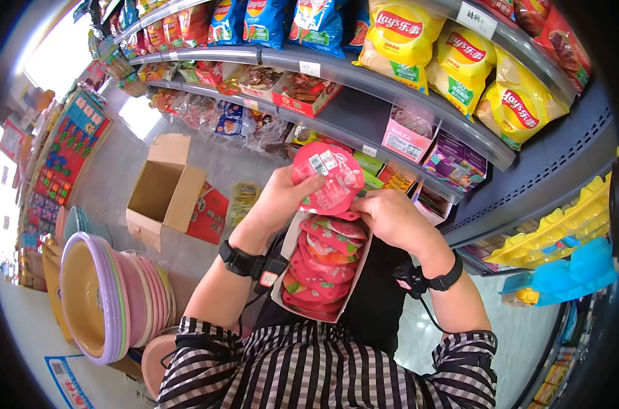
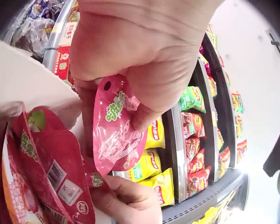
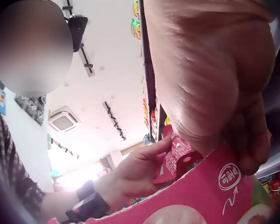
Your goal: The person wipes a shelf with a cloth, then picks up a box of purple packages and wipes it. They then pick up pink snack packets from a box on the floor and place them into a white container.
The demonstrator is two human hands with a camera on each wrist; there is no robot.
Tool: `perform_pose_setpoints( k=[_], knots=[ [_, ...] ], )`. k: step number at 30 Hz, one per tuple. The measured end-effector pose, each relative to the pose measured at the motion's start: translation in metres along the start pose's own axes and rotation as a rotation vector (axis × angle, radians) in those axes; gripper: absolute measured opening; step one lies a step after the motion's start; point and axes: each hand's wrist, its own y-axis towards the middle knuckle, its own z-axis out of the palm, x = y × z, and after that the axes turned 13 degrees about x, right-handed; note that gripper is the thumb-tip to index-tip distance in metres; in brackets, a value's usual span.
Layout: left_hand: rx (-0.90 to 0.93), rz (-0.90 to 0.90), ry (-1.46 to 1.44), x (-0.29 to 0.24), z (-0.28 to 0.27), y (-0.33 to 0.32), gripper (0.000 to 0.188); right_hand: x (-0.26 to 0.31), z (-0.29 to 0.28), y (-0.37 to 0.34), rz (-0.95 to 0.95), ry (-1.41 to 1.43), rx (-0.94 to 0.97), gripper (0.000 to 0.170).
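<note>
My left hand [image 1: 282, 198] pinches a round red packet [image 1: 333, 178] by its edge, above an open box [image 1: 289, 262] filled with overlapping red packets [image 1: 319, 266]. Seen in the left wrist view, the thumb of my left hand [image 2: 140, 51] lies on the front of the held packet [image 2: 116, 126]. My right hand [image 1: 398, 218] is at the box's top right corner. In the right wrist view my right hand [image 3: 214, 84] has its fingers curled at the pink box wall [image 3: 214, 186]; its fingertips are partly hidden.
Shelves with yellow chip bags [image 1: 401, 41] and small snack boxes [image 1: 408, 133] stand in front. An open cardboard box [image 1: 160, 191] is on the floor at the left, near stacked basins [image 1: 118, 293]. Yellow and blue plastic trays [image 1: 562, 273] are at the right.
</note>
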Motion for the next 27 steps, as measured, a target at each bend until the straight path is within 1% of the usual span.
perform_pose_setpoints(
  k=[2,4,6,7,8,10,11,13,15,16,17,18,19,21,22,23,25,26,27],
  knots=[
    [-0.02,0.001,0.014,-0.003,-0.001,-0.004,0.025,0.004,-0.003,0.004,-0.023,0.033,-0.001,0.015],
    [-0.032,0.004,0.03,-0.005,-0.001,-0.008,0.025,0.009,-0.014,0.007,0.005,-0.035,0.08,0.017],
    [-0.054,0.043,-0.065,-0.004,-0.001,-0.011,0.026,0.009,-0.015,0.008,0.004,-0.023,0.09,0.018],
    [-0.053,0.049,-0.062,-0.004,0.001,-0.012,0.026,0.008,-0.015,0.008,0.004,-0.014,0.107,0.018],
    [-0.044,0.038,-0.072,-0.004,0.002,-0.014,0.026,0.008,-0.014,0.008,0.0,-0.02,0.104,0.018],
    [-0.043,0.035,-0.076,-0.004,0.003,-0.017,0.026,0.005,-0.005,0.005,0.021,0.103,0.074,0.017],
    [-0.044,0.03,-0.057,-0.004,0.003,-0.019,0.026,0.005,-0.001,0.003,0.011,0.098,0.071,0.017],
    [-0.048,0.029,-0.032,-0.007,0.005,-0.022,0.026,0.006,0.006,-0.003,-0.064,0.105,-0.101,0.018],
    [-0.086,0.103,-0.026,-0.012,0.006,-0.026,0.026,0.008,0.005,-0.008,-0.082,0.113,-0.125,0.018],
    [-0.087,0.111,-0.019,-0.016,0.005,-0.028,0.026,0.008,0.006,-0.01,-0.084,0.221,-0.224,0.017],
    [-0.111,0.173,-0.086,-0.02,0.003,-0.03,0.024,0.009,0.005,-0.012,-0.086,0.33,-0.322,0.016],
    [-0.132,0.234,-0.154,-0.023,0.002,-0.031,0.023,0.015,0.001,-0.015,0.001,0.449,-0.375,0.012],
    [-0.128,0.239,-0.148,-0.026,0.005,-0.032,0.023,0.021,-0.005,-0.018,-0.002,0.446,-0.382,0.012],
    [-0.196,0.286,-0.157,-0.031,0.01,-0.036,0.021,0.03,-0.015,-0.021,0.135,0.741,-0.395,0.012],
    [-0.212,0.288,-0.13,-0.03,0.011,-0.036,0.021,0.031,-0.014,-0.02,0.052,0.665,-0.48,0.013],
    [-0.214,0.293,-0.127,-0.03,0.012,-0.035,0.021,0.032,-0.015,-0.02,0.045,0.663,-0.48,0.013],
    [-0.203,0.26,0.078,-0.035,0.015,-0.034,0.023,0.036,-0.016,-0.02,0.081,0.677,-0.46,0.012],
    [-0.173,0.098,0.185,-0.04,0.016,-0.038,0.026,0.041,-0.019,-0.02,0.082,0.707,-0.441,0.011],
    [-0.175,0.1,0.187,-0.044,0.019,-0.039,0.026,0.045,-0.017,-0.017,0.078,0.707,-0.44,0.011]
  ],
)
